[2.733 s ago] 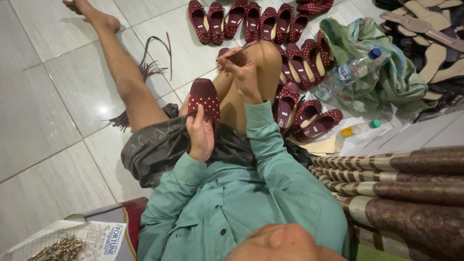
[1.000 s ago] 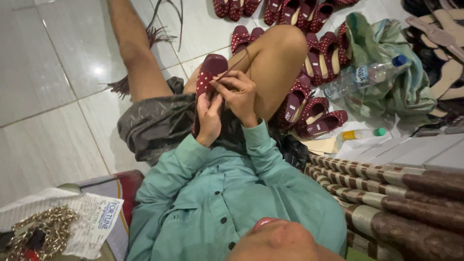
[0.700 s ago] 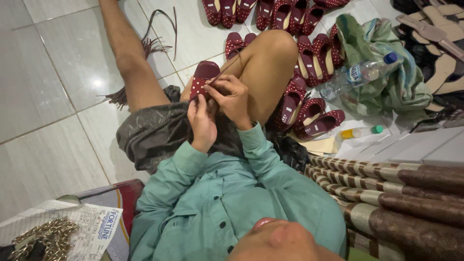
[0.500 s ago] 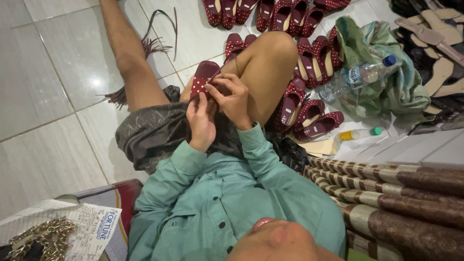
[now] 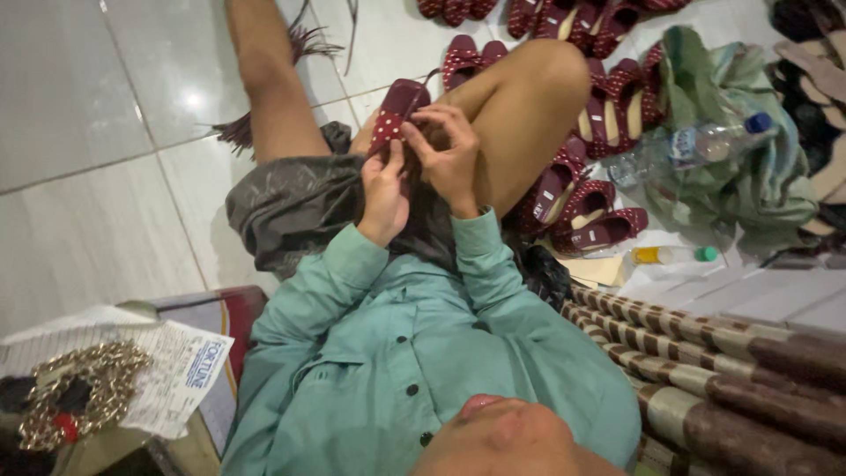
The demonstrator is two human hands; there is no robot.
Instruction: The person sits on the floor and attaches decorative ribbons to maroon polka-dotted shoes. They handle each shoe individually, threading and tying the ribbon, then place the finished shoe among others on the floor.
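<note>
Against the raised knee (image 5: 538, 97), on its lap side, both hands work on one dark red dotted shoe (image 5: 397, 110). Left hand (image 5: 385, 192) sits below the shoe, on the side toward the body, with its fingers wrapped up around the lower end: a closed grasp that supports the shoe from underneath. Right hand (image 5: 449, 154) lies between the shoe and the knee, fingers bent and pinched together at the shoe's edge; whether they hold a thread, a needle or only the rim cannot be told.

Long axis of the shoe runs from the left hand's grip away from the body and slightly toward the knee, the free end pointing up and outward. Both hands touch the shoe; the left carries it, the right is set at its upper side edge.

Beyond the knee, further red dotted shoes (image 5: 586, 211) lie in pairs on the white tiled floor (image 5: 97, 132). Farther out from the knee on the same side rests a clear plastic bottle (image 5: 696, 145) on a green cloth (image 5: 749, 194). A small yellow bottle with a green cap (image 5: 674, 255) lies near the shoes, toward a striped mat (image 5: 749, 353). Well apart from the knee, past the teal shirt (image 5: 414, 353), a gold chain (image 5: 79, 388) lies on printed paper (image 5: 185, 379).
</note>
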